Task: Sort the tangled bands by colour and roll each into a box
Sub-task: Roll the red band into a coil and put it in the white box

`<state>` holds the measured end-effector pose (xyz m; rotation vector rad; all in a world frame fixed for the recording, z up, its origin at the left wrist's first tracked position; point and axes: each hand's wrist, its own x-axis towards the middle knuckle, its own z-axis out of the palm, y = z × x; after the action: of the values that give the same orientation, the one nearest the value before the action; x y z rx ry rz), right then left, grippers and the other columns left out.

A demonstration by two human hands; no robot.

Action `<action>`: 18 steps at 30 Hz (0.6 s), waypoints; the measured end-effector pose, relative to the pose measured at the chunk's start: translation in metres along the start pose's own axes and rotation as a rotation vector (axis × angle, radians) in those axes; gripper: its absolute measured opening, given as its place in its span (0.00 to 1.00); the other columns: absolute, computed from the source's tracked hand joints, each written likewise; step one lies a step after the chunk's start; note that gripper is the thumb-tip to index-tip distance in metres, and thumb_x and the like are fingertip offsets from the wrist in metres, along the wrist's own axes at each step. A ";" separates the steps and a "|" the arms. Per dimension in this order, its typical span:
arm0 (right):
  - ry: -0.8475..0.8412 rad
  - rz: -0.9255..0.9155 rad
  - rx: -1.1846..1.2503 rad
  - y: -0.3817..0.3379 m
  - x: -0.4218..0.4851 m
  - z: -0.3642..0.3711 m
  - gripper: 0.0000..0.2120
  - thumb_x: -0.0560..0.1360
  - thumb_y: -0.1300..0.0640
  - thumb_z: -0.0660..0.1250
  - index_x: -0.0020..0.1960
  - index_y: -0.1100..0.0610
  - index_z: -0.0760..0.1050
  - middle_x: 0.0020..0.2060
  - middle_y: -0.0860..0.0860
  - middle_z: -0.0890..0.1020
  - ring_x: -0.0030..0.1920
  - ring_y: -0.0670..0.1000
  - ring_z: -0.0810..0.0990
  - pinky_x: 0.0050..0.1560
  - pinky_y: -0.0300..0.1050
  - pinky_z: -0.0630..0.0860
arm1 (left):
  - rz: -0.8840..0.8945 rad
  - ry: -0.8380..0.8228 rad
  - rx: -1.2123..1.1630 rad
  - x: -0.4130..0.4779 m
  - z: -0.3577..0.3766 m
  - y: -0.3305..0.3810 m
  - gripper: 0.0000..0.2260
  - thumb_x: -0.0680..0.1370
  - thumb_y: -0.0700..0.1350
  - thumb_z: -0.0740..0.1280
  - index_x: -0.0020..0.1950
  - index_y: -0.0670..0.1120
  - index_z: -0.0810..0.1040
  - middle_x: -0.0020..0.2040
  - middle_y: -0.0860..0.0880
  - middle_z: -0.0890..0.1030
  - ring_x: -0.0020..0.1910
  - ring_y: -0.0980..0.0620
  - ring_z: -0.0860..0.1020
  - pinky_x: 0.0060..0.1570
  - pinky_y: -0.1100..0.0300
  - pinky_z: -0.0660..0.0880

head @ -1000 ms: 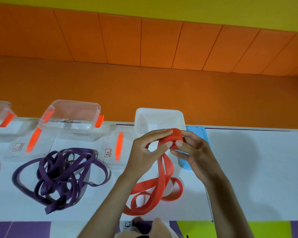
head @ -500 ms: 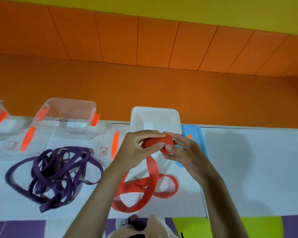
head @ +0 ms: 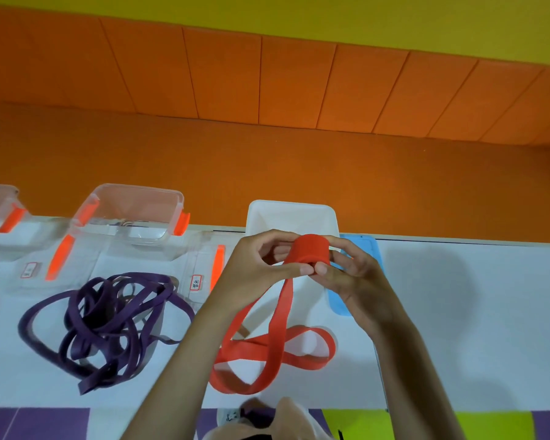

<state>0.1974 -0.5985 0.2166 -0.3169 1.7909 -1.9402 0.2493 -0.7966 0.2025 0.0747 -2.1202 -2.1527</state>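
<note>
Left hand (head: pixel 251 268), right hand (head: pixel 353 276) pinch red roll (head: pixel 308 252) | white box (head: pixel 291 211) behind, table (head: pixel 458 312) edge

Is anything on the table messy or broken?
Nothing looks broken or spilled. The purple bands lie in a tangled heap, and the red band is only partly rolled, its loose part looping on the table.
</note>
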 end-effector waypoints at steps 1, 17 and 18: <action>-0.014 0.002 0.014 0.001 0.001 0.000 0.17 0.74 0.52 0.78 0.61 0.42 0.83 0.58 0.52 0.87 0.63 0.53 0.85 0.55 0.40 0.83 | -0.010 0.008 0.039 0.001 -0.002 0.002 0.20 0.68 0.47 0.85 0.58 0.53 0.86 0.53 0.55 0.88 0.55 0.55 0.86 0.53 0.67 0.80; -0.134 -0.005 -0.342 -0.015 0.027 -0.037 0.19 0.65 0.49 0.86 0.53 0.40 0.83 0.49 0.43 0.88 0.51 0.47 0.87 0.47 0.35 0.82 | 0.107 0.040 0.226 0.010 0.009 -0.009 0.21 0.70 0.50 0.84 0.62 0.52 0.86 0.55 0.58 0.85 0.59 0.52 0.84 0.59 0.59 0.82; -0.138 0.022 -0.274 -0.015 0.027 -0.038 0.19 0.66 0.50 0.84 0.54 0.40 0.84 0.49 0.46 0.89 0.51 0.48 0.88 0.47 0.35 0.82 | 0.103 0.037 0.182 0.011 0.009 -0.009 0.23 0.71 0.48 0.84 0.64 0.52 0.85 0.57 0.57 0.85 0.61 0.51 0.84 0.61 0.57 0.82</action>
<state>0.1533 -0.5782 0.2223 -0.5071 1.9585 -1.6161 0.2371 -0.7890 0.1937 0.0208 -2.2414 -1.8850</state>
